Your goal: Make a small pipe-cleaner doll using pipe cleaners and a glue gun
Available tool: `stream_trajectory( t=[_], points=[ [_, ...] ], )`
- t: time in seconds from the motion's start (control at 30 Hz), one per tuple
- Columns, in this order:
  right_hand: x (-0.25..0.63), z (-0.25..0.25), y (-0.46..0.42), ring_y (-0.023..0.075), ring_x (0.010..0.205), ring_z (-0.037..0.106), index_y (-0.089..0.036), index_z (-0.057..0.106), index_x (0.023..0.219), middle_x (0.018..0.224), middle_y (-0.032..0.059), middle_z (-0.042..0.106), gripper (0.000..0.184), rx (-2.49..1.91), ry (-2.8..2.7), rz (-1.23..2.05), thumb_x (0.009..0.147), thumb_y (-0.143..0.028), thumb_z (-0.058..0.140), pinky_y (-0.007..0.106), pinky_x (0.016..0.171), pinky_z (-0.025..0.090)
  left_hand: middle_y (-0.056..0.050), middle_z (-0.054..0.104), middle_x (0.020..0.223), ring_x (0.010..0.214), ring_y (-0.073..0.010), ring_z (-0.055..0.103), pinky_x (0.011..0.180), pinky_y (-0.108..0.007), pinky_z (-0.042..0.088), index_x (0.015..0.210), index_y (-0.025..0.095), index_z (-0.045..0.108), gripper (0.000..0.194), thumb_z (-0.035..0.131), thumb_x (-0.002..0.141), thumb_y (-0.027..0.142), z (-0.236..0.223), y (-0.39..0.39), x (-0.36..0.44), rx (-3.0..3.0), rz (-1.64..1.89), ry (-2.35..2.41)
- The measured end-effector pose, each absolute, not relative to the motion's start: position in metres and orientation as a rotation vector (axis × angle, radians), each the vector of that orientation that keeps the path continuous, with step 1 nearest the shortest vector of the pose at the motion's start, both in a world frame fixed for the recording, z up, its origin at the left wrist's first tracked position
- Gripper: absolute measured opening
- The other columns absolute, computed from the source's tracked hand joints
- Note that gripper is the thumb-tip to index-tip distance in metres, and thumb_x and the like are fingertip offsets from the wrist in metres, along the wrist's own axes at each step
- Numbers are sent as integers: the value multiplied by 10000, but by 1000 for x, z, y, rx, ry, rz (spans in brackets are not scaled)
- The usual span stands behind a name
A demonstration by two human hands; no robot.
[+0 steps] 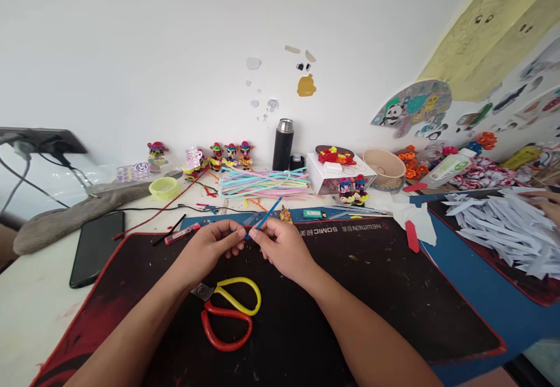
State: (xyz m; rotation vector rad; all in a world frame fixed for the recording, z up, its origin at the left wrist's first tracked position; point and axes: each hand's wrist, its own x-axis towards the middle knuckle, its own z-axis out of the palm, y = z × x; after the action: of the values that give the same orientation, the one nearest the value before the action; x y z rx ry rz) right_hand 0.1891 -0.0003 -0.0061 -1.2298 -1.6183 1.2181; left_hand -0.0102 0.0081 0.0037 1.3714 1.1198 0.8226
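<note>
My left hand (213, 246) and my right hand (282, 248) meet over the black desk mat (394, 294), both pinched on a thin blue pipe cleaner (270, 213) that slants up to the right. Just below my hands lie scissors (230, 312) with one yellow and one red handle. A pile of pastel pipe cleaners (265, 184) lies behind, near the wall.
A black phone (97, 247) lies at the left. A black flask (283, 144), small colourful figures (230, 154), a white box (339, 174), a bowl (385, 165) and a yellow tape roll (165, 188) line the back. White paper strips (507, 227) are heaped at right, where another person's hand (549, 206) shows.
</note>
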Motion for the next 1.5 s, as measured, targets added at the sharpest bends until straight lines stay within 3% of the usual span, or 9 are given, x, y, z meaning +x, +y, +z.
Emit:
stream_trajectory(
  t=[0.53,0.7,1.5],
  points=[
    [189,-5,0,99,433,492,-213,611,873,584,-55,603,204,-1155,-1567,1301,991,-376,646,232,477,381,-3,676,736,658,-159,572,627,-282,450,814,194,694,506,784,821,692,3,7,-8,1363,844,1096],
    [189,-6,0,100,428,487,-206,645,907,579,-54,600,188,-1175,-1577,1278,995,-373,638,233,472,377,-20,717,802,679,-166,595,613,-278,451,937,198,728,523,754,845,713,5,9,-14,1361,818,1060],
    [188,-6,0,97,430,483,-217,601,850,571,-60,588,210,-1189,-1574,1318,995,-364,636,226,475,378,-21,721,720,651,-179,600,642,-298,490,805,209,743,473,807,776,676,9,8,-13,1436,782,1105]
  ],
)
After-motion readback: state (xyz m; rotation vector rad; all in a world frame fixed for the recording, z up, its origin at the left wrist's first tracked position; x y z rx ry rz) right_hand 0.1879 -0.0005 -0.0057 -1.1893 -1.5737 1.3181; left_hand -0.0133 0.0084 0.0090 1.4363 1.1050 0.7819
